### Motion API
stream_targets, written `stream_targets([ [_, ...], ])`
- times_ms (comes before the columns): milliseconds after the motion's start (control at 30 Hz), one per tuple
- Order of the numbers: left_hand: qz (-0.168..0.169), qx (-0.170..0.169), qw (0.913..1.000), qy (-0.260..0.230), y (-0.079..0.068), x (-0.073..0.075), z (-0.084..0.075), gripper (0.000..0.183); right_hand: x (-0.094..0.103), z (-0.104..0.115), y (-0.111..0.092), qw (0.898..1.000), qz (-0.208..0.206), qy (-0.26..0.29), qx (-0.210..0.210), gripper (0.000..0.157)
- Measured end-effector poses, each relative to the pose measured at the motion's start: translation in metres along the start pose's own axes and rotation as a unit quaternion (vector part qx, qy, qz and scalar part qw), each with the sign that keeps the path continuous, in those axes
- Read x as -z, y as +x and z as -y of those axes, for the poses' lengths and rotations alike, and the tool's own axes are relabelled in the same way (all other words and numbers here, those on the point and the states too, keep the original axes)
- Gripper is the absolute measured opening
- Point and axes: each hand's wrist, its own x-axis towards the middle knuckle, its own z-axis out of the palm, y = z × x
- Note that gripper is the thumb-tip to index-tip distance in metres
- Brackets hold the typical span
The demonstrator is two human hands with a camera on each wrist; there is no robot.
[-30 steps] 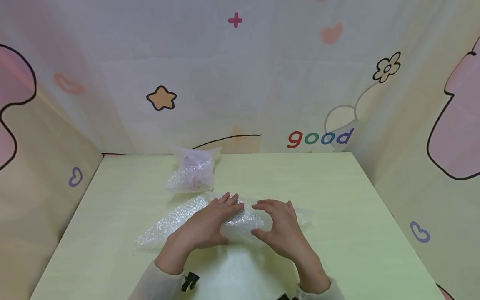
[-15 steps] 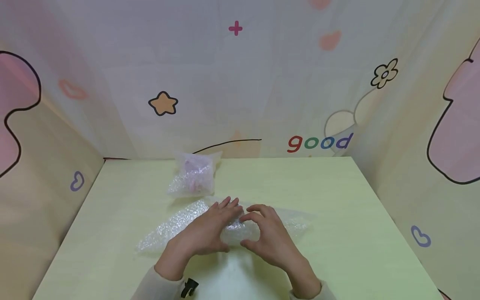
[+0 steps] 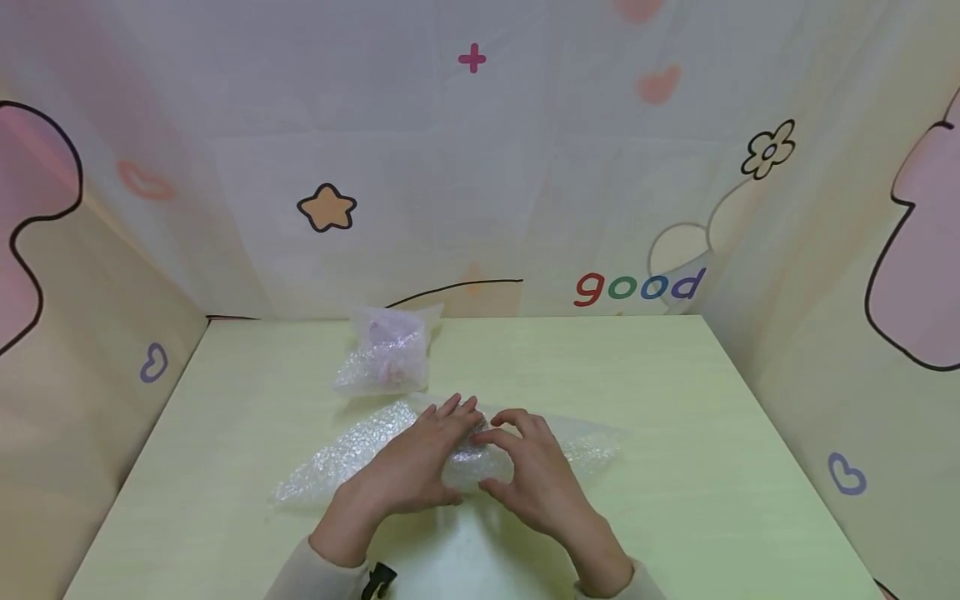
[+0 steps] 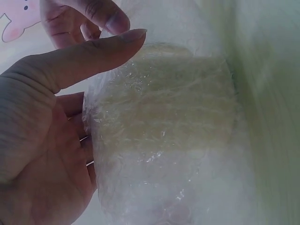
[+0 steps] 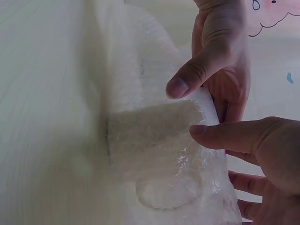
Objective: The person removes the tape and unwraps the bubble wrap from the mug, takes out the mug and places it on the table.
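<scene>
A long piece of bubble wrap lies across the middle of the table, bulging around a wrapped object. Inside it a pale, block-like shape shows dimly in the left wrist view; its kind is hidden by the plastic. My left hand holds the bulge from the left, fingers stretched over the far side and thumb on the near side. From the right, my right hand arches round the same bulge. In the right wrist view its thumb touches the plastic while the other fingers go behind.
A second bubble-wrapped packet, with something pinkish inside, stands near the table's back edge. Printed curtains enclose the back and both sides of the pale table. A black clip sits by the left sleeve.
My right hand has come leftward onto the bulge and nearer my left hand, its fingers drawing in around the plastic. My left hand and the back packet keep their places; the head view tilted slightly.
</scene>
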Motion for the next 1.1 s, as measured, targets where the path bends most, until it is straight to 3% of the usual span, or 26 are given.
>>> stream_targets([
  [200,-0.004,-0.004,1.0,0.006,0.001,0.0,0.002,0.094,0.0,-0.002,0.001,1.0,-0.008,-0.014,0.024,0.048],
  [433,-0.01,-0.01,0.9999,0.004,-0.004,0.003,0.003,0.092,0.006,-0.003,0.0,0.999,0.017,0.002,0.037,0.043],
  [567,-0.027,0.009,0.9996,0.0,-0.009,0.005,0.002,0.095,0.008,-0.004,0.001,0.999,0.027,0.002,0.04,0.035],
  [667,-0.056,0.035,0.9978,-0.002,-0.012,0.008,0.0,0.095,0.01,-0.003,0.002,0.999,0.028,0.002,0.037,0.03],
  [767,-0.11,0.044,0.9928,0.013,-0.014,0.011,-0.001,0.091,0.011,-0.003,0.004,0.999,0.021,0.006,0.029,0.029],
  [967,-0.252,0.033,0.9657,0.054,-0.016,0.01,-0.003,0.054,0.012,-0.003,0.009,1.0,0.006,0.028,-0.005,0.033],
  [1033,-0.266,0.034,0.9621,0.049,-0.018,0.009,-0.006,0.044,0.013,-0.003,0.01,0.999,0.001,0.043,-0.022,0.035],
  [1100,-0.259,0.027,0.9646,0.041,-0.02,0.008,-0.009,0.036,0.014,-0.004,0.012,0.998,-0.006,0.057,-0.036,0.034],
])
